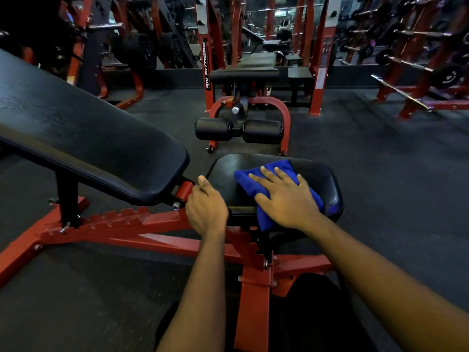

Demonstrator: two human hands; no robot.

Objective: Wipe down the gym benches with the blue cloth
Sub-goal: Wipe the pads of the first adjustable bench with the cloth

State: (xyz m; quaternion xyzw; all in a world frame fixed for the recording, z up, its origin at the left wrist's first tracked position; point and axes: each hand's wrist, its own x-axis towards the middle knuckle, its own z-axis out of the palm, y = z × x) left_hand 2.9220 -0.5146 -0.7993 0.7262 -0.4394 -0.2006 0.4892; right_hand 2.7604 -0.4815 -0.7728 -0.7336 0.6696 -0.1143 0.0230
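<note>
on the left, the tilted black backrest (83,138) slopes up and away over the red frame (157,222). just right of its lower end, the left hand (205,209) grips the near-left edge of the black seat pad (322,174), thumb on top, other fingers hidden below. the folded blue cloth (245,179) lies on the seat, its near end over the edge; the right hand (286,199) presses flat on it, fingers spread. farther off stands another bench (243,74); far right, a barbell rack (416,64).

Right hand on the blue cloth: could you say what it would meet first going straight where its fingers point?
The bare black padded seat, then its far edge; beyond, probably the black foam rollers, depth unclear.
</note>
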